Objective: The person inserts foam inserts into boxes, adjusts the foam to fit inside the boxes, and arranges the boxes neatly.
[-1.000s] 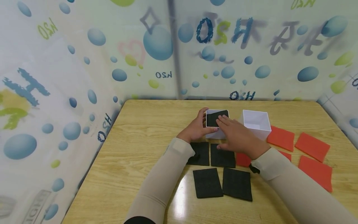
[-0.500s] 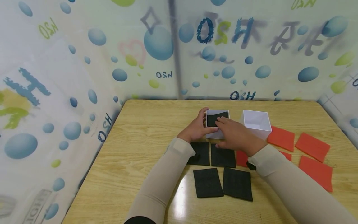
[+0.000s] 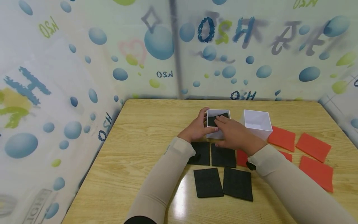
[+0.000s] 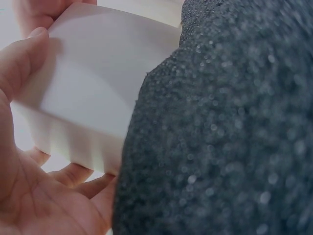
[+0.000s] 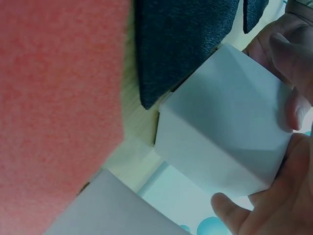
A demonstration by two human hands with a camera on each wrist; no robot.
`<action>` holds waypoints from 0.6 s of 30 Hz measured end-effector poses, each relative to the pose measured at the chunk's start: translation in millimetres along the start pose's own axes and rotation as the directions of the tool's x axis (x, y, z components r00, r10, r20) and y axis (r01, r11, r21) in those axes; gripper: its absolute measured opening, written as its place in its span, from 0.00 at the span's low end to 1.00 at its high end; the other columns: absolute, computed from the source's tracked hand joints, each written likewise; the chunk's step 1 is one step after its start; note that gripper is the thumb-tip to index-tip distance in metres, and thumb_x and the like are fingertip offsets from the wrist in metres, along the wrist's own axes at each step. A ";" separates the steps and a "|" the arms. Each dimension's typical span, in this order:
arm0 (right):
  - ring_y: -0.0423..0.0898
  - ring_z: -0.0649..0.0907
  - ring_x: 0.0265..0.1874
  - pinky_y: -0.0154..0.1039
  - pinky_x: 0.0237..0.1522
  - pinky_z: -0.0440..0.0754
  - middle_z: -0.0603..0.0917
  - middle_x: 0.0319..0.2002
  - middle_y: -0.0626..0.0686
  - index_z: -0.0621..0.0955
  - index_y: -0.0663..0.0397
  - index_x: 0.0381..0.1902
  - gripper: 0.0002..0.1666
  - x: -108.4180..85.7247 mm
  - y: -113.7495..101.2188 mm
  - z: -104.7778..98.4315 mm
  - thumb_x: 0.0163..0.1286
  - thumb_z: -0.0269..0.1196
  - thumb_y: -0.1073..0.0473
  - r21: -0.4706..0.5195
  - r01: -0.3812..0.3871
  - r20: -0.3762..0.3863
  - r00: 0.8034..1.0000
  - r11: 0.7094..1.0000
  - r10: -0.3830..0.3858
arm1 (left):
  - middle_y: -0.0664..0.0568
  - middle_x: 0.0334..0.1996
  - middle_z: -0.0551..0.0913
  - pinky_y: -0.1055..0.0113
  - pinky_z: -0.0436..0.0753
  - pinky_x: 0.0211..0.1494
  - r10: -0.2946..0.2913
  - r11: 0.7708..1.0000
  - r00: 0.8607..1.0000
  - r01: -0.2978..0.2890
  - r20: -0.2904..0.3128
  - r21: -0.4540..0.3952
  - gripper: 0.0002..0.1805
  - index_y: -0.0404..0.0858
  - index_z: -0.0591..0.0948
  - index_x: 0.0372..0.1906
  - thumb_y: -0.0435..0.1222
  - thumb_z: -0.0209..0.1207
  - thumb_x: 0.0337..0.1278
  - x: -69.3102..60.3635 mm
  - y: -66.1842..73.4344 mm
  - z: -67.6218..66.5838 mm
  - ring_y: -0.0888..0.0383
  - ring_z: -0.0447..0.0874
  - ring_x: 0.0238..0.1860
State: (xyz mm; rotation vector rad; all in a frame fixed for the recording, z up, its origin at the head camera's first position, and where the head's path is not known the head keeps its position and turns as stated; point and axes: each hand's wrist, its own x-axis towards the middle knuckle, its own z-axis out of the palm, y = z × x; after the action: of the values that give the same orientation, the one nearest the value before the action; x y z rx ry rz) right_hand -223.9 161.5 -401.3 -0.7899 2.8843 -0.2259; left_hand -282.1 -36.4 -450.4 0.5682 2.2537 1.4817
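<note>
Black foam square [image 3: 212, 121] lies in white box [image 3: 214, 136], left hand [image 3: 195, 129] clamping box, right hand [image 3: 236, 132] straight-fingered; four black squares [image 3: 208, 183], red squares [image 3: 313, 147] seemingly remain.

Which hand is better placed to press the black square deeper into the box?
Probably the right hand: its fingers reach into the white box, onto the black square, while the left hand grips the box's side.

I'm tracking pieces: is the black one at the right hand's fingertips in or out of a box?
In: the head view shows the black piece inside the white box the left hand holds, inner wall visible behind it.
</note>
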 end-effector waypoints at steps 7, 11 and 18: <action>0.64 0.59 0.82 0.66 0.77 0.59 0.62 0.81 0.66 0.63 0.67 0.80 0.60 -8.1 2.5 -1.0 0.63 0.78 0.43 0.018 0.000 -0.054 0.999 1.000 0.001 | 0.45 0.86 0.48 0.49 0.65 0.81 -0.001 1.000 1.000 0.001 0.005 -0.001 0.59 0.58 0.42 0.85 0.52 0.72 0.64 1.5 -1.4 1.1 0.46 0.52 0.85; 0.65 0.60 0.81 0.68 0.77 0.58 0.62 0.81 0.66 0.63 0.66 0.80 0.59 -19.9 1.8 -6.5 0.63 0.78 0.44 0.036 -0.015 -0.078 0.997 0.999 0.017 | 0.45 0.86 0.49 0.50 0.64 0.81 0.006 1.000 1.000 -0.006 0.002 0.007 0.58 0.58 0.42 0.85 0.52 0.71 0.65 1.5 -1.2 1.5 0.47 0.52 0.85; 0.66 0.62 0.80 0.71 0.77 0.53 0.63 0.81 0.66 0.64 0.64 0.80 0.59 -50.1 -1.8 -18.2 0.62 0.79 0.45 0.078 -0.043 -0.091 0.995 0.996 0.050 | 0.44 0.85 0.52 0.47 0.66 0.80 0.011 0.999 1.000 -0.011 -0.015 0.035 0.59 0.53 0.42 0.86 0.52 0.72 0.64 1.2 -0.4 0.5 0.45 0.55 0.84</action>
State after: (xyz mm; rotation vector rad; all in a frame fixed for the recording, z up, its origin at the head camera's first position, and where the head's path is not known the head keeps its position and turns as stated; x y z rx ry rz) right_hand -183.6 187.6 -378.3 -0.7166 2.9563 -0.3737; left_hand -282.9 -35.5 -451.1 0.5827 2.2962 1.4589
